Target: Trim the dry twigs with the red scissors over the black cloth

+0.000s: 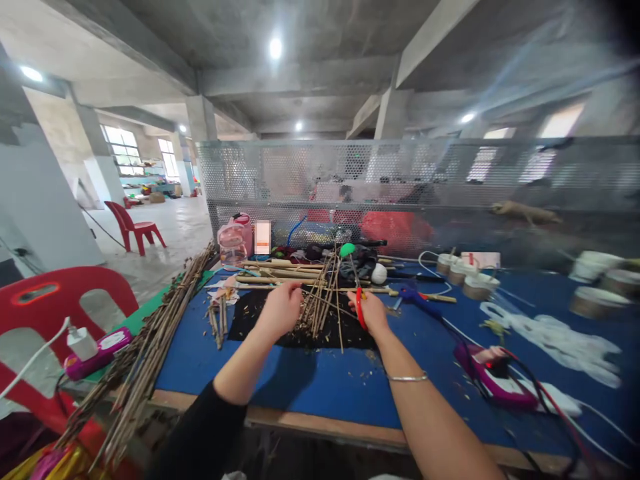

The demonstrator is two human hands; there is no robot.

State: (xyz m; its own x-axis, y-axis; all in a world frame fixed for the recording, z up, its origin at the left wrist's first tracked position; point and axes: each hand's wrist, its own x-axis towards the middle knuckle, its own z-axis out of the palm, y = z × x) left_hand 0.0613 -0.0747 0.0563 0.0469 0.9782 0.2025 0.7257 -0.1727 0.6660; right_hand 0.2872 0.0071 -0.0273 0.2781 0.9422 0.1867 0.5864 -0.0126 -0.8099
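Observation:
My left hand (281, 308) is closed on a bunch of thin dry twigs (320, 303) that stand fanned out over a black mat (260, 320) on the blue table (320, 383). My right hand (369, 312) is curled round red-handled cutters (359, 308), close to the right side of the same twigs. A silver bangle (407, 378) sits on my right wrist. Wood chips lie scattered on the mat under both hands.
A long bundle of sticks (150, 347) lies along the table's left edge. Tape rolls (463, 275), white cord (555, 340), a pink tool with red cable (495, 377), a pink bottle (234, 241) and a mesh screen (400, 180) lie beyond. Red chairs (50, 300) stand left.

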